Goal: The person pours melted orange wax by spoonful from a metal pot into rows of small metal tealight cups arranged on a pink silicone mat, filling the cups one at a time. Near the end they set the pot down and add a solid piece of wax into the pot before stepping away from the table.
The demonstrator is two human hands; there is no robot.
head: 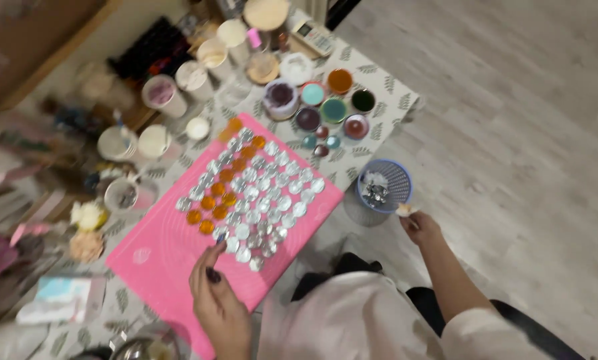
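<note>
- Foil cups point(262, 193) are laid in rows on the pink mat point(159, 257), several filled orange.
- Left hand point(217, 297): one cup is pinched at the near row.
- Right hand point(419, 227): a small pale piece is gripped beside the blue basket point(385, 185).

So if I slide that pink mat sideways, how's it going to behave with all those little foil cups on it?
The pink mat looks thin and flat, so probably floppy if lifted. The foil cups look small and light, so they would likely shift or tip. Those with orange filling might spill.
</note>
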